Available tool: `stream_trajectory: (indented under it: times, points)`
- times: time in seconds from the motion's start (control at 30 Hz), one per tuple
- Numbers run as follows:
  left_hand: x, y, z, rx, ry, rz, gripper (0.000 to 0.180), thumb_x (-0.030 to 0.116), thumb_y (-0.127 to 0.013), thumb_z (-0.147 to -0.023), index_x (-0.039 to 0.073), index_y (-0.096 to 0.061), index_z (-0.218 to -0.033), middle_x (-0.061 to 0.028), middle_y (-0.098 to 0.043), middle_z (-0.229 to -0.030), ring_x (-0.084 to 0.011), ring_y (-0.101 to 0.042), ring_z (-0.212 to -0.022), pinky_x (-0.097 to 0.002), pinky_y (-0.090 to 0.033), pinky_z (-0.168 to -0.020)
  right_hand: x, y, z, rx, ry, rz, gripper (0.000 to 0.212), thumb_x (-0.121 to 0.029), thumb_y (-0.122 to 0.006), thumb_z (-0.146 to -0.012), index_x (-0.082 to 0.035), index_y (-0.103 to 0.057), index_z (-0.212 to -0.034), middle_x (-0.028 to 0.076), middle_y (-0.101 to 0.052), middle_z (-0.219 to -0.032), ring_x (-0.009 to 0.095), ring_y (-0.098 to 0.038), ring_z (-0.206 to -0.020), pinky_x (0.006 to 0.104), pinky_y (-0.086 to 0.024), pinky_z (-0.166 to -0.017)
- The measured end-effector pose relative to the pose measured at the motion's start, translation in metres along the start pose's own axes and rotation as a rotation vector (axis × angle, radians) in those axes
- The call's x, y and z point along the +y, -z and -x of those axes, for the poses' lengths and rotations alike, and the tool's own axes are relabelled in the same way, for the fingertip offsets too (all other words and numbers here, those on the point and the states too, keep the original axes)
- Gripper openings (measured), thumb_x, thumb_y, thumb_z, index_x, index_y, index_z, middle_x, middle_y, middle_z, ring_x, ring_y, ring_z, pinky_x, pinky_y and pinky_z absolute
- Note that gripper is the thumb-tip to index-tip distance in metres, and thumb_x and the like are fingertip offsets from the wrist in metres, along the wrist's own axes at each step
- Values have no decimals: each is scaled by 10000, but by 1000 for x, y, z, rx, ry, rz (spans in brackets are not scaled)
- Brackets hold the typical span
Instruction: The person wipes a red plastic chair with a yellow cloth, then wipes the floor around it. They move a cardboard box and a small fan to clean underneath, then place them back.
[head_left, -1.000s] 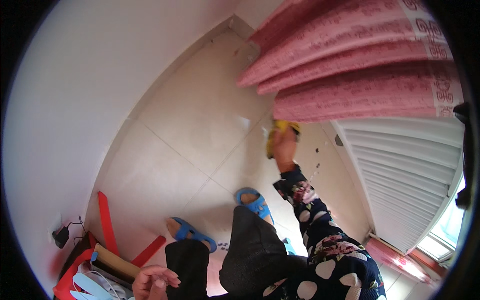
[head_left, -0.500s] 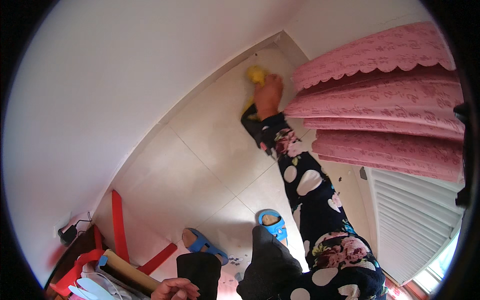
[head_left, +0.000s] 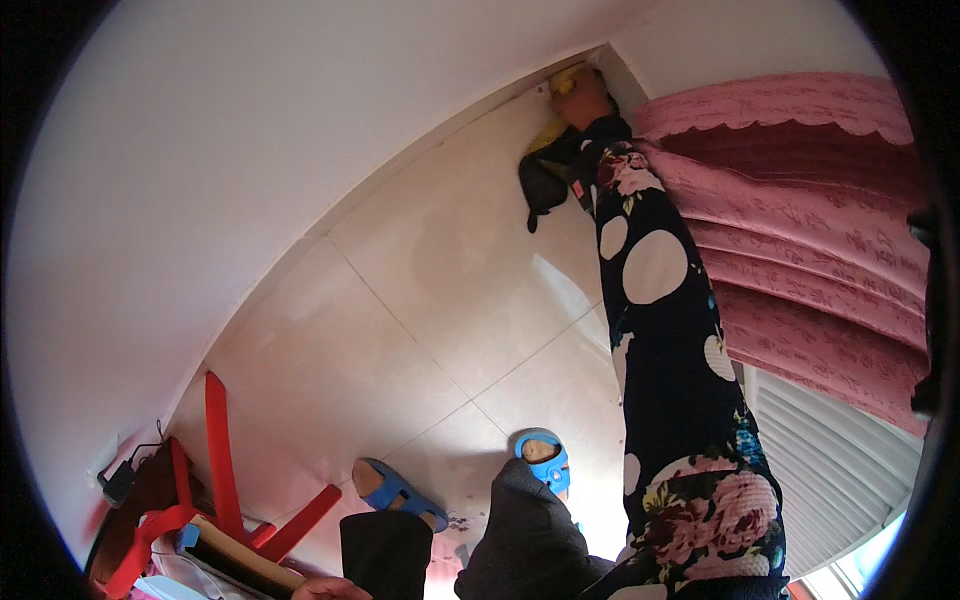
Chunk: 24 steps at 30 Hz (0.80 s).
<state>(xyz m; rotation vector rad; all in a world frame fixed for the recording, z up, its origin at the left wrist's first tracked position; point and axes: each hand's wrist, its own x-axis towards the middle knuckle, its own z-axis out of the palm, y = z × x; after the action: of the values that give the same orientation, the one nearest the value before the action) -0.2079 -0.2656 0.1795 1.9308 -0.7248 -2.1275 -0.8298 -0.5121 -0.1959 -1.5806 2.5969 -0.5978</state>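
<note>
My right arm, in a dark floral sleeve with white dots, reaches far forward to the floor corner. There my right hand presses down, closed over a yellow and black cloth. Yellow parts show at the fingertips and beside the wrist; a black end trails on the tiles towards me. The hand lies close to the base of the white wall. Only a small part of my left hand shows at the lower edge, beside my dark trouser leg; its fingers are mostly cut off.
A pink ruffled curtain hangs to the right of my arm, with a white ribbed panel below it. Red stool legs and a box stand at lower left. A black plug adapter sits in the wall. Blue sandals are on my feet.
My right hand has slid the cloth forward and right, deeper into the corner. My left hand has dropped mostly below the lower edge. The curtain has shifted beside my arm.
</note>
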Motion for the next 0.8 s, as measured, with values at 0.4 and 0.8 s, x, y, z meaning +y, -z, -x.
stream_trajectory:
  times: [0.4,0.8]
  points:
    - [16,-9,0,-38,-22,14,268,223,-575,-956,20,-563,-1129,-76,-631,-974,-147,-597,-842,-264,-473,-759,-70,32,80,-232,216,-395,402,-122,-685,-705,-38,-615,-1091,205,-623,-1073,363,-585,-1032,404,-463,-904]
    - [9,-11,-1,-87,-37,24,254,204,-558,-966,6,-572,-1124,-92,-630,-984,-151,-591,-838,-260,-468,-763,-49,-18,44,-38,131,-242,419,-106,-652,-724,-27,-588,-1131,219,-610,-1080,404,-568,-1027,422,-459,-898]
